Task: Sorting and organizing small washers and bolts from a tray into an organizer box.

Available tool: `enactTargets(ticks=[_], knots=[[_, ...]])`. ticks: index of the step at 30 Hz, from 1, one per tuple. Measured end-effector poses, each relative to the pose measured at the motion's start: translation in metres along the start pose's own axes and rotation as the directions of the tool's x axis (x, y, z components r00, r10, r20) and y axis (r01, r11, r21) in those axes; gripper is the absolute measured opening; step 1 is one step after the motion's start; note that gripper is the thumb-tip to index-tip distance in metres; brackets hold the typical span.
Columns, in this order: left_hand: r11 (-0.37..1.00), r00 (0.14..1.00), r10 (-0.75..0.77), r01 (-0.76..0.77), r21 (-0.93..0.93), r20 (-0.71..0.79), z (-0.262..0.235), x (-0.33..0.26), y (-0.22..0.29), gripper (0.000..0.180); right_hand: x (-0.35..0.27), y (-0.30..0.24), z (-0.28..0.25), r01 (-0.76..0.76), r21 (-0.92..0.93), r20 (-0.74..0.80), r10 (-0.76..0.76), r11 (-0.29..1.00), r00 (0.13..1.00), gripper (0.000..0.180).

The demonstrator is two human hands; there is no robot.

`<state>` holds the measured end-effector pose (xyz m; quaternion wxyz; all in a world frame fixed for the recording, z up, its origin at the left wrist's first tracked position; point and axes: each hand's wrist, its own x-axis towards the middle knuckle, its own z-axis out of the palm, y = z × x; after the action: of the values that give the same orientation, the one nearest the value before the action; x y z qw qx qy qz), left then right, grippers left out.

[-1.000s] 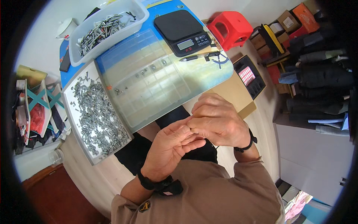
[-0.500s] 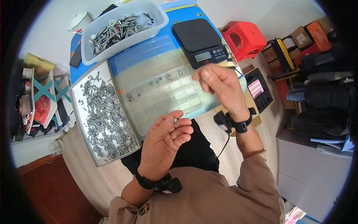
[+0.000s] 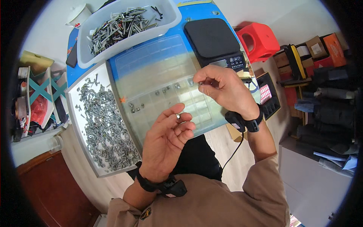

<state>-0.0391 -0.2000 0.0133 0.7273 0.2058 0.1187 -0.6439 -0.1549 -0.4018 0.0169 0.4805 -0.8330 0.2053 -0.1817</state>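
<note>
The left hand (image 3: 165,142) pinches 1 metal part (image 3: 178,116) at fingertips, probably so it cannot slip. Ahead-right of this grip, the right hand (image 3: 229,90) almost closes above the box (image 3: 157,106); its hold I cannot tell.

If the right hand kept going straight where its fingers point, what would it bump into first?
Probably the clear divided box, near the small metal pieces just left of the right hand. I can't tell how high the hand is, so it might pass over them.
</note>
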Motion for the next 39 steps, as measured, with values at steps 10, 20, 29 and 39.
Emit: enactTargets(ticks=[10, 20, 29, 39], knots=[[0.999, 1.0, 0.016, -0.015, -0.035, 0.021, 0.002, 0.007, 0.005, 0.041, 0.008, -0.013, -0.001, 0.048, -0.186, 0.018, -0.045, 0.981, 0.999, 0.024], [0.961, 0.984, 0.18, -0.172, 0.216, -0.016, 0.031, 0.002, 0.009, 0.037, -0.036, -0.021, -0.011, 0.094, -0.286, 0.014, -0.094, 0.954, 0.995, 0.023], [0.484, 0.905, 0.417, -0.298, 0.822, 0.083, 0.044, 0.035, 0.011, 0.029, -0.092, -0.009, -0.016, 0.153, -0.167, -0.051, -0.163, 0.974, 0.985, 0.016], [-0.262, 0.831, 0.497, -0.132, 0.956, 0.251, 0.057, 0.044, 0.004, 0.022, -0.102, 0.015, -0.031, 0.272, -0.181, -0.067, -0.288, 0.945, 0.955, 0.02]])
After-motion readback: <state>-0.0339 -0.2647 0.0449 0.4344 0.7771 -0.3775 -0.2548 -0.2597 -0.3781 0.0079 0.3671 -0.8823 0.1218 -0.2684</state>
